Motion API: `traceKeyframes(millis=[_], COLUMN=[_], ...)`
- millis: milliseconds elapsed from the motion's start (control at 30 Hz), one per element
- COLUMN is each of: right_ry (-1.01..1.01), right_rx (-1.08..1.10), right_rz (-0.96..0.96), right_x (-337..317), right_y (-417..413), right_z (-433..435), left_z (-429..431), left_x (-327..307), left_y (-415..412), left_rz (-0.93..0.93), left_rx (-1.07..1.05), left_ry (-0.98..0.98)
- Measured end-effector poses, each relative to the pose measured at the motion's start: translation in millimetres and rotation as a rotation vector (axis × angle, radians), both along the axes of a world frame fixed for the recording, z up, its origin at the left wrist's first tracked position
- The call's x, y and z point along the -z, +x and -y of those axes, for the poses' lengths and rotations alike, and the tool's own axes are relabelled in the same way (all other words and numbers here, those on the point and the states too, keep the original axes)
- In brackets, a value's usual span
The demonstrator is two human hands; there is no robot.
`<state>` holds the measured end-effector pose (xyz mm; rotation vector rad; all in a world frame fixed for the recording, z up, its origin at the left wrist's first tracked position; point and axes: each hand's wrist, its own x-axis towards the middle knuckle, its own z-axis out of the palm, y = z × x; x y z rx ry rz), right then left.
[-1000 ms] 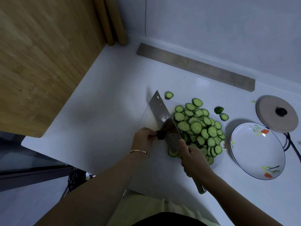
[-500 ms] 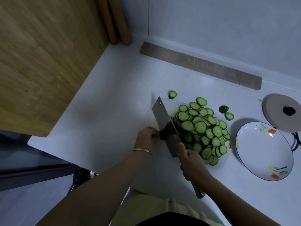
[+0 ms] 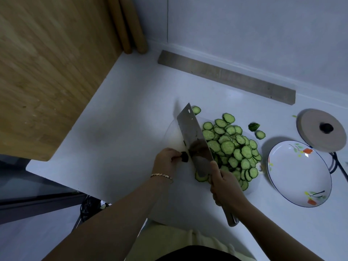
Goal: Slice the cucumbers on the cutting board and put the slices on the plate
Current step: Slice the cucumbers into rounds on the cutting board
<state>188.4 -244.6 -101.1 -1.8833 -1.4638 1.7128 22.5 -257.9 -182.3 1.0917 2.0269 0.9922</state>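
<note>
As cleaver (image 3: 194, 136) tilts back after another cut, left hand (image 3: 167, 161) pinches only dark cucumber nub (image 3: 185, 156), right hand (image 3: 224, 185) grips handle (image 3: 230, 219); slicing nearly done, plate (image 3: 299, 174) still without slices.

the cleaver (image 3: 194, 140) has a smooth metal blade, glossy enough to mirror, and the plate (image 3: 293, 172) is glazed, shiny white with painted flowers. the cutting board (image 3: 175, 136) looks like smooth, cloudy plastic on a matt white counter (image 3: 122, 119). the big panel (image 3: 47, 72) at left is grained wood, and the bracelet (image 3: 162, 175) is glinting metal.
</note>
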Motion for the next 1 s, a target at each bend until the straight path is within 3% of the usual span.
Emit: traceKeyframes(millis=[467,1000], right_ry=[0.103,0.041], right_rx=[-0.161,-0.068], right_rz=[0.122,0.065], right_x=[11.9,25.6], right_y=[4.2,-20.4], right_z=[8.2,2.0], left_z=[-0.1,0.6], left_x=[-1.2,-5.8], left_y=[0.5,-2.3], left_rz=[-0.112,-0.084], left_rx=[0.078,0.102], left_ry=[0.028,-0.028])
